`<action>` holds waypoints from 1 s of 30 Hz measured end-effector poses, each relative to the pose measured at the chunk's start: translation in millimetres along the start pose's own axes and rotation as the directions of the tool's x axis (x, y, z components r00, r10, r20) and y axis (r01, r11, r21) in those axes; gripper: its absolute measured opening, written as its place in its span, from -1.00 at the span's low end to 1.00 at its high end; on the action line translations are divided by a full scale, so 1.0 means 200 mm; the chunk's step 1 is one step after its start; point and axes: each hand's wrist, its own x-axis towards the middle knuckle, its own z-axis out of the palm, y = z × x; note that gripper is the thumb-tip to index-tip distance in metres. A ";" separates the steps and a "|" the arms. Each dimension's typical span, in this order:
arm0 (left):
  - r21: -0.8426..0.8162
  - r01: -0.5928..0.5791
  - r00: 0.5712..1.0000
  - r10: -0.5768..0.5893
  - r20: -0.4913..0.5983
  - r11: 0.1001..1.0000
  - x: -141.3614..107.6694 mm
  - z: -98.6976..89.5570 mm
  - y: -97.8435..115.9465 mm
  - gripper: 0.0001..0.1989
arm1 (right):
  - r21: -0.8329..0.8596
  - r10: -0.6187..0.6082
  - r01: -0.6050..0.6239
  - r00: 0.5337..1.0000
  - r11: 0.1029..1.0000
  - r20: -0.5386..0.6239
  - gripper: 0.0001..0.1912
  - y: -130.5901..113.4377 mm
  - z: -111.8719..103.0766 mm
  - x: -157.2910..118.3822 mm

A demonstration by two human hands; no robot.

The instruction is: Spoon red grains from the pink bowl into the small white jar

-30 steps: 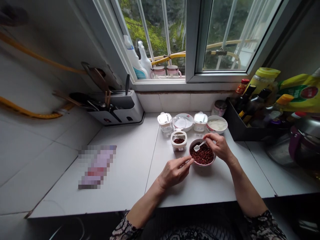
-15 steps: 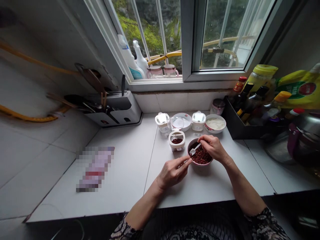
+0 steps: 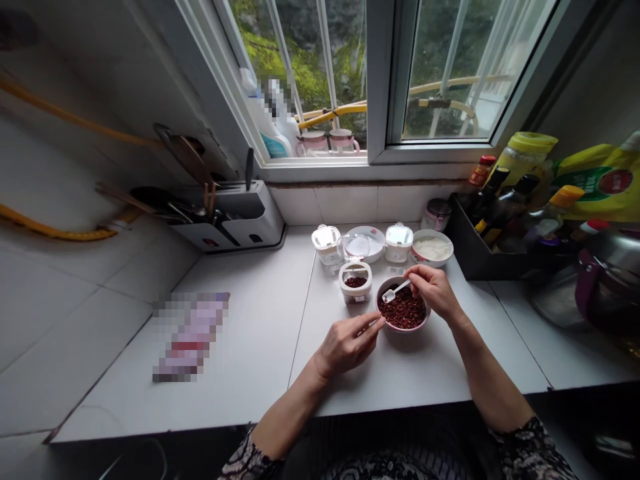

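My right hand (image 3: 434,291) is closed in a pinch on the handle of a small white spoon (image 3: 396,292). The spoon's scoop end is over a bowl (image 3: 404,329) filled with dark red grains that look like Sichuan peppercorns (image 3: 404,311). With its fingers drawn together, my left hand (image 3: 350,341) grips the bowl's near left rim at the fingertips. Just left of the bowl stands a small clear seasoning jar (image 3: 355,293) with a white rim, its lid raised, with some of the same red grains inside.
Behind are two more lidded jars (image 3: 327,244) (image 3: 399,244), a white dish (image 3: 373,248) and a bowl of white powder (image 3: 432,248). A dark box of bottles (image 3: 480,263) and a metal pot (image 3: 555,307) stand right. A utensil holder (image 3: 257,217) and a blurred packet (image 3: 193,337) are left.
My right hand has drawn slightly up and right, and the spoon's scoop has lifted a little off the red grains. My left hand stays at the bowl's rim.
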 end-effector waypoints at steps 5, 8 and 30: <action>0.004 0.007 1.000 -0.007 0.013 1.000 -0.01 0.00 0.00 -0.66 | 0.062 0.019 -0.017 0.999 0.998 -0.028 -0.79 0.00 0.00 0.01; 0.000 0.005 1.000 -0.005 0.004 1.000 -0.01 0.00 0.00 -0.67 | 0.090 0.030 -0.026 0.999 0.996 -0.045 -0.79 0.00 0.00 0.01; 0.022 0.007 1.000 -0.007 -0.018 1.000 0.00 0.01 0.00 -0.65 | -0.404 -0.569 0.530 0.822 0.745 0.028 -0.79 -0.08 0.24 0.01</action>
